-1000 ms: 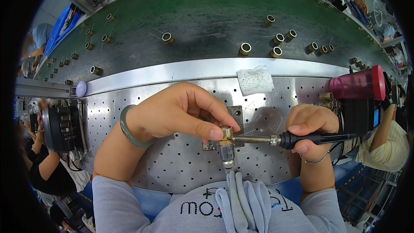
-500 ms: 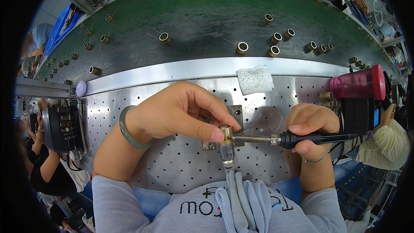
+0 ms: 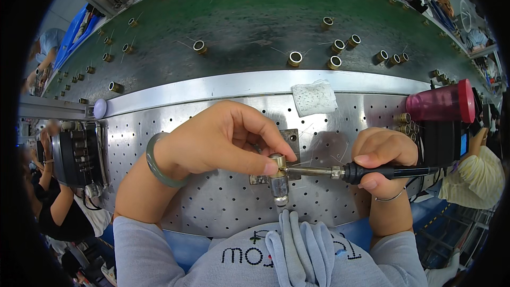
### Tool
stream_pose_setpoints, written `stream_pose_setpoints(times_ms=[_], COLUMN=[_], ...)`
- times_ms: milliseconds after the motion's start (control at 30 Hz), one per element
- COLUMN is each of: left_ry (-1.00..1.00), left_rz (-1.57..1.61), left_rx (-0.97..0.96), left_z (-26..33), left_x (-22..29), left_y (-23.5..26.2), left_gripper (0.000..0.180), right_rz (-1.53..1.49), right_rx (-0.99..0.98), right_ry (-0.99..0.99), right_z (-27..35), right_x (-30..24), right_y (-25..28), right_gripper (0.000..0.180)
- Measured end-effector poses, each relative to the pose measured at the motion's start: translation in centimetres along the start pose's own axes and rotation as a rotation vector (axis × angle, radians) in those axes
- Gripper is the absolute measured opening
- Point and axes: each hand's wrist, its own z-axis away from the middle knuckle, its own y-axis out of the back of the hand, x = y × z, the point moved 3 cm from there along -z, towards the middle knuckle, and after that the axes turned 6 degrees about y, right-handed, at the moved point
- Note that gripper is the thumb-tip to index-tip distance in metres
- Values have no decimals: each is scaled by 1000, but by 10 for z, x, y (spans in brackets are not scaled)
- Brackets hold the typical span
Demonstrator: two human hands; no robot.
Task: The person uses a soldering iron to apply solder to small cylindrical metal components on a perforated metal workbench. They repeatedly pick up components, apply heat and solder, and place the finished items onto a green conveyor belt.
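The person is wearing a grey top with dark lettering across the chest and sleeves pushed up the forearms. A pale green bangle (image 3: 159, 166) is circling the left wrist, and a thin silver bracelet (image 3: 389, 197) is circling the right.

A green conveyor belt (image 3: 255, 16) carries brass-coloured metal rings (image 3: 295, 59). The silver surface (image 3: 212, 210) is dotted with holes. The soldering iron (image 3: 372, 170) handle is black, the sponge (image 3: 314, 97) white, the bangle (image 3: 155, 160) grey-green, the cup (image 3: 441, 102) magenta.

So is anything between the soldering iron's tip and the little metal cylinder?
Nothing visible: the soldering iron in the right hand reaches straight to the top of the metal cylinder, where the left hand pinches it.
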Motion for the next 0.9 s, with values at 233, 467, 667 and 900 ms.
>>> stream_pose_setpoints(times_ms=[233, 467, 667, 900], left_ry=[-50, -81, -47, -50], left_rz=[68, 138, -22, 1], left_rx=[-126, -149, -57, -75], left_z=[-4, -7, -5, -4], left_x=[-5, -6, -3, -2], left_y=[7, 16, 8, 7], left_gripper=[52, 63, 29, 29], right_rz=[-44, -101, -129, -79], right_rx=[140, 121, 68, 49], right_ry=[10, -18, 15, 50], right_z=[3, 2, 3, 2], right_x=[0, 0, 4, 5], right_y=[8, 6, 4, 2], right_gripper=[15, 17, 22, 23])
